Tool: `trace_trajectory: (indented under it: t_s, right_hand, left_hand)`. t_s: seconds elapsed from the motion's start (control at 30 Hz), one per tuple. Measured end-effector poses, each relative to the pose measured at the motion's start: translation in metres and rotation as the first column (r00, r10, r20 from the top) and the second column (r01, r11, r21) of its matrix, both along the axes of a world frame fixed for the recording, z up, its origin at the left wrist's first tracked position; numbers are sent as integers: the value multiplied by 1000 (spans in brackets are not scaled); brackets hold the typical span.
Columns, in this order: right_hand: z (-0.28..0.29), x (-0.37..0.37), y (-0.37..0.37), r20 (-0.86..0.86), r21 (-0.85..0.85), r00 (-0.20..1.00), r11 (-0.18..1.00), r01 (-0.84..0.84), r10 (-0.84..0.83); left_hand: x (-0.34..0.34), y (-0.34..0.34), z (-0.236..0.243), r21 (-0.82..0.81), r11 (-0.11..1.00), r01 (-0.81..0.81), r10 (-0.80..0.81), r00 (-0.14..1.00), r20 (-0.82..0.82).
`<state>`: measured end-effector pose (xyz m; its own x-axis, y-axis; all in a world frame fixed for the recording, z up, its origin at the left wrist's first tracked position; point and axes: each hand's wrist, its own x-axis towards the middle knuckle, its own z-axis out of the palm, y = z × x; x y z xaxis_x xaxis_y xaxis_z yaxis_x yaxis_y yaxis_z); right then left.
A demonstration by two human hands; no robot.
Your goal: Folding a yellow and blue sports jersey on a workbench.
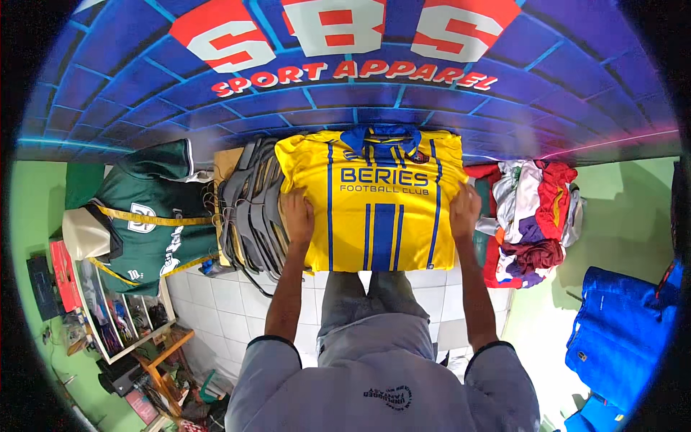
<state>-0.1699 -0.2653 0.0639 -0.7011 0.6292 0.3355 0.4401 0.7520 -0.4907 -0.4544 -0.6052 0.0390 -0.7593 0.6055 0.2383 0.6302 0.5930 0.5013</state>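
Note:
A yellow and blue football jersey (385, 230) lies spread out in front of me, its blue collar at the far end and its short sleeves to the sides. At its left edge, below the sleeve, my left hand (297, 214) has its fingers closed on the fabric. My right hand (465, 209) pinches the opposite edge at about the same height. Parts of the fingers are hidden against the cloth.
Grey plastic hangers (252, 209) are piled just left of the jersey. Further left stands a mannequin torso (86, 234) in a dark green jersey (155, 198) with a yellow tape measure. Mixed folded clothes (533, 209) are heaped on the right; blue garments (622, 324) hang beyond.

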Motion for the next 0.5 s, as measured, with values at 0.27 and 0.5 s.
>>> trace_trajectory:
  t_s: [0.27,0.5]
  right_hand:
    - [-12,50,-34,275,-204,932,933,296,-235]
    - [-45,74,-4,-131,-716,975,697,32,-181]
  left_hand:
    - [24,-8,16,71,967,-243,233,964,129]
    - [8,-12,12,153,928,-340,244,863,442]
